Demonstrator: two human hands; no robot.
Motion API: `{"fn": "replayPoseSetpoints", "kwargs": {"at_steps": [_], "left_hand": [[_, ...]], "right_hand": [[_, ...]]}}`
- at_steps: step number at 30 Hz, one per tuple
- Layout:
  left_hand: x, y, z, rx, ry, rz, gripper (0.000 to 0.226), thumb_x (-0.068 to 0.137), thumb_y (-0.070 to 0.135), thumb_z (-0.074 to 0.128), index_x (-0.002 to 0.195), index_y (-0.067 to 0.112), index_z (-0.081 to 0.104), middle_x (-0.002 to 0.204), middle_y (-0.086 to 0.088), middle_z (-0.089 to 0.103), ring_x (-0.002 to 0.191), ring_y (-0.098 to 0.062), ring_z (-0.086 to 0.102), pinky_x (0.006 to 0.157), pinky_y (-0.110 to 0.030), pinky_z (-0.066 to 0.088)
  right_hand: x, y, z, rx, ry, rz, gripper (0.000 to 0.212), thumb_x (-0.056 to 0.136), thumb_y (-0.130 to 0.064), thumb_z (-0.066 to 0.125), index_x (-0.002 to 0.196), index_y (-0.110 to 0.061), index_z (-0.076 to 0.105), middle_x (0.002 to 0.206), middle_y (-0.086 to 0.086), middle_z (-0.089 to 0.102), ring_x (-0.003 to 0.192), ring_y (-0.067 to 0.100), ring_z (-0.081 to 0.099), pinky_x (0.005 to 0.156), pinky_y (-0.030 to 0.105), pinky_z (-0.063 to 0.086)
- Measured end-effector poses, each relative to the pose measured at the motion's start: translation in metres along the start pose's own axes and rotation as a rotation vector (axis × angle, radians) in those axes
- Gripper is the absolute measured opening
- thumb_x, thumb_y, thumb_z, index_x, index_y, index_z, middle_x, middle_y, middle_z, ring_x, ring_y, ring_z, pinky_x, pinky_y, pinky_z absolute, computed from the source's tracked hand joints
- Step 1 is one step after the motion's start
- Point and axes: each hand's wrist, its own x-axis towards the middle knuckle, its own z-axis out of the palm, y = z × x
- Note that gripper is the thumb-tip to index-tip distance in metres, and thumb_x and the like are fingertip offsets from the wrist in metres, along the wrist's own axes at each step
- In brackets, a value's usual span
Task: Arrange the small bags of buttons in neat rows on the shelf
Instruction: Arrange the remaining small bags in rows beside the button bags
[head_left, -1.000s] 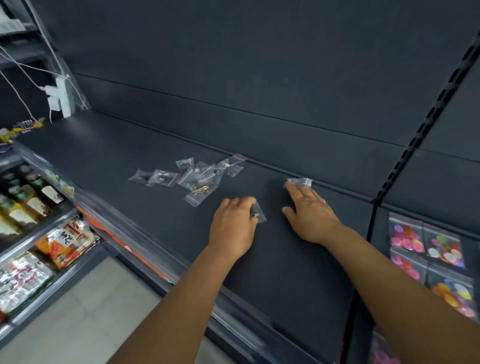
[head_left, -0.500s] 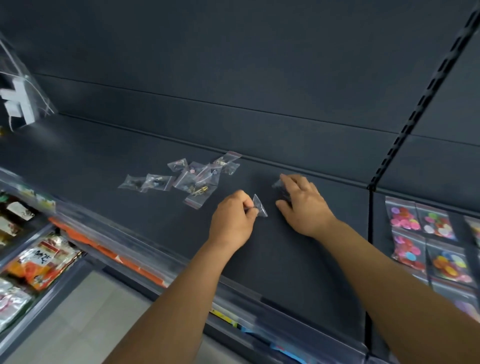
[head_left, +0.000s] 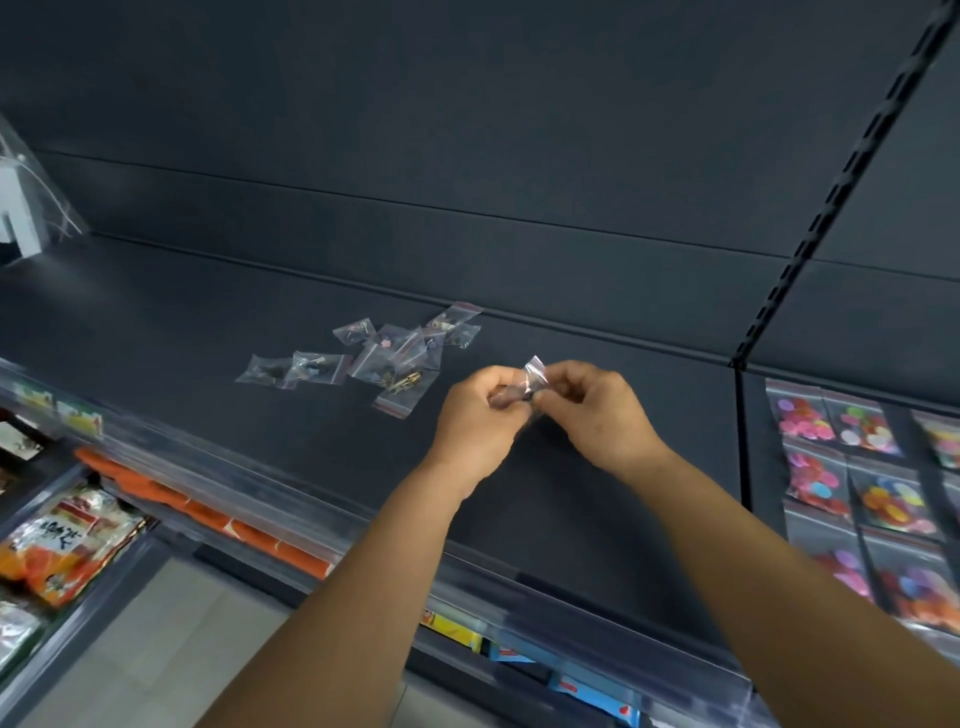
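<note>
Both the left hand (head_left: 478, 410) and right hand (head_left: 592, 410) pinch one small bag (head_left: 532, 376) above the shelf (head_left: 597, 493), at four o'clock from the loose pile (head_left: 384, 358); best flatten it before laying it square.

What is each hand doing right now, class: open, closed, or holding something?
Left hand: fingers curled, pinching the small clear bag.
Right hand: fingers curled, pinching the same bag from the other side.
</note>
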Motion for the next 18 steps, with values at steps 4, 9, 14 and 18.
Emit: {"fn": "replayPoseSetpoints", "kwargs": {"at_steps": [4, 9, 14, 18], "left_hand": [[0.004, 0.001, 0.000, 0.141, 0.065, 0.053, 0.008, 0.086, 0.020, 0.064, 0.092, 0.024, 0.067, 0.083, 0.008, 0.067, 0.074, -0.004, 0.061, 0.064, -0.015, 0.046], [0.012, -0.006, -0.005, 0.203, 0.155, 0.011, 0.005, 0.088, 0.018, 0.061, 0.090, 0.020, 0.066, 0.080, 0.006, 0.066, 0.071, -0.007, 0.059, 0.059, -0.015, 0.043], [0.015, -0.012, -0.006, 0.209, 0.143, -0.030, 0.007, 0.089, 0.016, 0.058, 0.087, 0.022, 0.062, 0.088, 0.002, 0.068, 0.075, -0.012, 0.061, 0.059, -0.019, 0.043], [0.014, -0.010, -0.003, 0.268, 0.092, -0.018, 0.013, 0.090, 0.015, 0.056, 0.099, 0.018, 0.064, 0.096, 0.001, 0.069, 0.080, -0.013, 0.062, 0.063, -0.021, 0.044]], "right_hand": [[0.002, 0.004, -0.005, -0.057, 0.145, 0.053, 0.005, 0.083, -0.017, 0.067, 0.088, -0.018, 0.066, 0.073, -0.010, 0.063, 0.057, -0.002, 0.051, 0.056, 0.013, 0.042], [0.004, 0.030, -0.009, -0.618, -0.064, -0.046, 0.040, 0.089, -0.034, 0.051, 0.129, -0.030, 0.051, 0.137, -0.011, 0.048, 0.127, 0.019, 0.042, 0.106, 0.038, 0.035], [-0.007, 0.029, -0.017, -0.584, -0.112, -0.127, 0.007, 0.088, -0.021, 0.057, 0.091, -0.021, 0.063, 0.118, -0.007, 0.062, 0.114, 0.012, 0.055, 0.094, 0.028, 0.044], [-0.015, 0.025, -0.025, -0.463, -0.042, -0.053, 0.018, 0.085, -0.010, 0.054, 0.081, -0.026, 0.061, 0.107, -0.013, 0.063, 0.098, 0.009, 0.060, 0.084, 0.016, 0.044]]}}
